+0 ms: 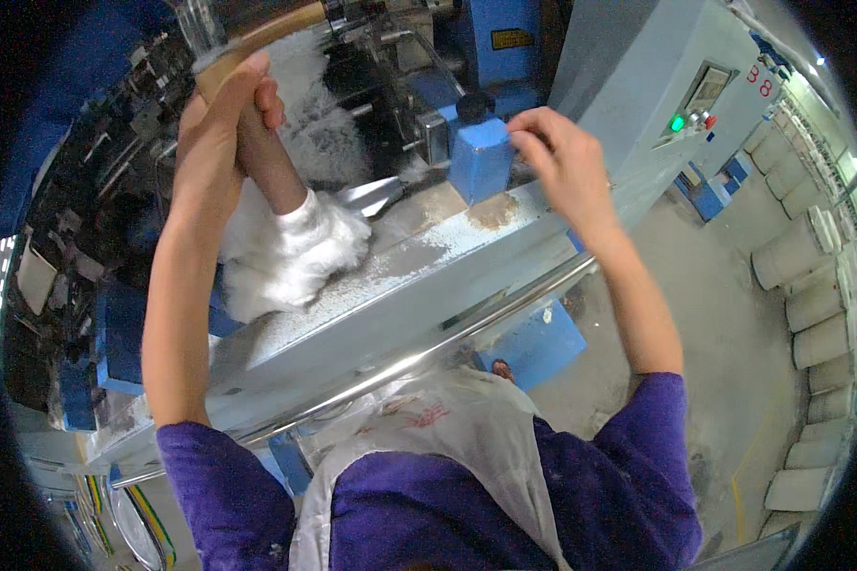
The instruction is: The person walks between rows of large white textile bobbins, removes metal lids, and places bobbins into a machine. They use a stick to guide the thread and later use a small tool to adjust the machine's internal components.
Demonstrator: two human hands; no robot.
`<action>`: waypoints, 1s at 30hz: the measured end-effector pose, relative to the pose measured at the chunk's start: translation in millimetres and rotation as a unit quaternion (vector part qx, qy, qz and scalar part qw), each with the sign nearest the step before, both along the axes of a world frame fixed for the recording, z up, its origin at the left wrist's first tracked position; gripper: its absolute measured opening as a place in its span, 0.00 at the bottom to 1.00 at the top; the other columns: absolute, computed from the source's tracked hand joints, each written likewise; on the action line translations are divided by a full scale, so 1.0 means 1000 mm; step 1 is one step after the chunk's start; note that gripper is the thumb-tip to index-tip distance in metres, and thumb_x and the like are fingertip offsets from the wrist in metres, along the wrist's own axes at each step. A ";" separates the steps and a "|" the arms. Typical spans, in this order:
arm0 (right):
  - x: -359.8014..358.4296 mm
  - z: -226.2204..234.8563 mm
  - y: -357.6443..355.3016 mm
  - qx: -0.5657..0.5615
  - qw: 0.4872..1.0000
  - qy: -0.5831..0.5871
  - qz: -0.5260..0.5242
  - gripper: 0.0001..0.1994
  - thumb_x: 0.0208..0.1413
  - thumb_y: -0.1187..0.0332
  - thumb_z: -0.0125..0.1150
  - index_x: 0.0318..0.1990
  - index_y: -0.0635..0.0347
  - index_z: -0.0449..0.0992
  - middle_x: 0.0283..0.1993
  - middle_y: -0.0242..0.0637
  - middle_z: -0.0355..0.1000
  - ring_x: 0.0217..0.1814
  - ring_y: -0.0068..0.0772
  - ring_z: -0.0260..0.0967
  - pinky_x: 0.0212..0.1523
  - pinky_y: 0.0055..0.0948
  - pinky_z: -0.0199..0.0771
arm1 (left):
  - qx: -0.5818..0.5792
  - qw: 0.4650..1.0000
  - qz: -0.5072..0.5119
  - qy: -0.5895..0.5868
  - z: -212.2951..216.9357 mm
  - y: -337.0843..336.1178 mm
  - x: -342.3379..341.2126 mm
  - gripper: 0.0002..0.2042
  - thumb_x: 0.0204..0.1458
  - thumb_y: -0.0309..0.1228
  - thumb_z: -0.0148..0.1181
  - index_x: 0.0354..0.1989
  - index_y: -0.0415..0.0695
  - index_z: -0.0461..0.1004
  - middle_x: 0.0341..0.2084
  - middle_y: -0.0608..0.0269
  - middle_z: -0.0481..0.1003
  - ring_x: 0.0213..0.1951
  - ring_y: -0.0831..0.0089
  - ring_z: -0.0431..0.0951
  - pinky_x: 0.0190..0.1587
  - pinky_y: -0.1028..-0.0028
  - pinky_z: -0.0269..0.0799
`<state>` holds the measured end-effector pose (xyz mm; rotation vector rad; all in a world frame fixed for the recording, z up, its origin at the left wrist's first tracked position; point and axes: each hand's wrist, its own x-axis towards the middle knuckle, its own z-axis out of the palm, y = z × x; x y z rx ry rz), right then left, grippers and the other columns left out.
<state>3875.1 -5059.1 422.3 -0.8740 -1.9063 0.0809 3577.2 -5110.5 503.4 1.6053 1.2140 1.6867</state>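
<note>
My left hand (209, 157) is wrapped round a brown rod-like tube (271, 162) that slants down across the machine. Its lower end sits in a clump of loose white cotton fibre (300, 252) on the machine's edge; more fluff lies behind. A tan collar (221, 78) shows above the fist. At the right, my right hand (567, 167) has its fingers bent together against the right side of a blue block (481, 162) topped by a black knob (476, 107). Whether anything is between those fingertips is hidden. A shiny metal blade-like piece (376, 195) points out beside the cotton.
A steel rail (419, 357) runs along the machine's front, before my apron. A grey cabinet (628, 76) with a lit green button (677, 123) stands right of the machine. Several pale cans (795, 247) line the far right. A blue platform (538, 347) lies on the floor.
</note>
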 end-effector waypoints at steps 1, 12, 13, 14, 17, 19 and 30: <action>0.016 -0.004 0.016 0.041 0.987 -0.127 -0.090 0.05 0.51 0.69 0.55 0.35 0.59 0.74 0.32 0.38 0.73 0.33 0.39 0.72 0.34 0.33 0.71 | 0.001 1.000 -0.009 0.000 0.000 0.002 -0.002 0.19 0.46 0.49 0.60 0.22 0.46 0.68 0.18 0.67 0.67 0.26 0.78 0.68 0.31 0.77 0.63; 0.037 -0.029 0.078 -0.041 0.903 -0.405 -0.137 0.08 0.46 0.66 0.55 0.31 0.59 0.74 0.34 0.45 0.69 0.38 0.49 0.69 0.38 0.42 0.70 | -0.017 0.999 -0.043 0.010 -0.001 0.010 -0.001 0.15 0.51 0.43 0.56 0.21 0.47 0.65 0.17 0.69 0.65 0.22 0.79 0.65 0.27 0.79 0.60; 0.038 -0.022 0.075 -0.055 0.914 -0.383 -0.121 0.08 0.46 0.65 0.55 0.31 0.59 0.74 0.34 0.46 0.69 0.39 0.49 0.69 0.39 0.42 0.70 | -0.021 0.999 -0.040 0.002 -0.001 0.010 -0.003 0.15 0.51 0.43 0.56 0.21 0.47 0.66 0.17 0.69 0.65 0.22 0.79 0.66 0.27 0.79 0.60; 0.039 -0.013 0.070 -0.074 0.926 -0.344 -0.139 0.09 0.47 0.64 0.54 0.31 0.59 0.73 0.35 0.46 0.71 0.38 0.53 0.69 0.37 0.47 0.70 | -0.022 0.999 -0.045 0.005 -0.003 0.010 -0.005 0.14 0.51 0.42 0.55 0.21 0.46 0.66 0.17 0.69 0.66 0.22 0.79 0.66 0.26 0.80 0.61; 0.036 0.013 0.041 -0.129 0.989 -0.062 -0.047 0.07 0.51 0.66 0.54 0.32 0.60 0.72 0.28 0.38 0.71 0.27 0.33 0.67 0.27 0.30 0.65 | -0.010 0.998 -0.051 -0.017 -0.005 0.014 -0.012 0.13 0.52 0.41 0.54 0.23 0.45 0.67 0.17 0.69 0.66 0.22 0.79 0.66 0.26 0.80 0.61; 0.022 0.023 0.011 -0.149 0.987 0.050 0.028 0.06 0.53 0.68 0.54 0.34 0.60 0.73 0.25 0.29 0.68 0.25 0.17 0.61 0.25 0.19 0.60 | -0.001 0.998 -0.060 -0.012 -0.006 0.019 -0.012 0.13 0.52 0.41 0.53 0.24 0.45 0.69 0.17 0.70 0.66 0.21 0.80 0.66 0.25 0.80 0.62; -0.111 -0.021 -0.046 -0.239 0.915 0.000 0.325 0.16 0.54 0.72 0.52 0.51 0.57 0.73 0.30 0.35 0.73 0.20 0.19 0.61 0.25 0.19 0.64 | 0.020 0.996 -0.020 -0.086 -0.010 0.034 -0.015 0.12 0.50 0.36 0.57 0.19 0.43 0.72 0.13 0.65 0.71 0.16 0.76 0.70 0.22 0.74 0.66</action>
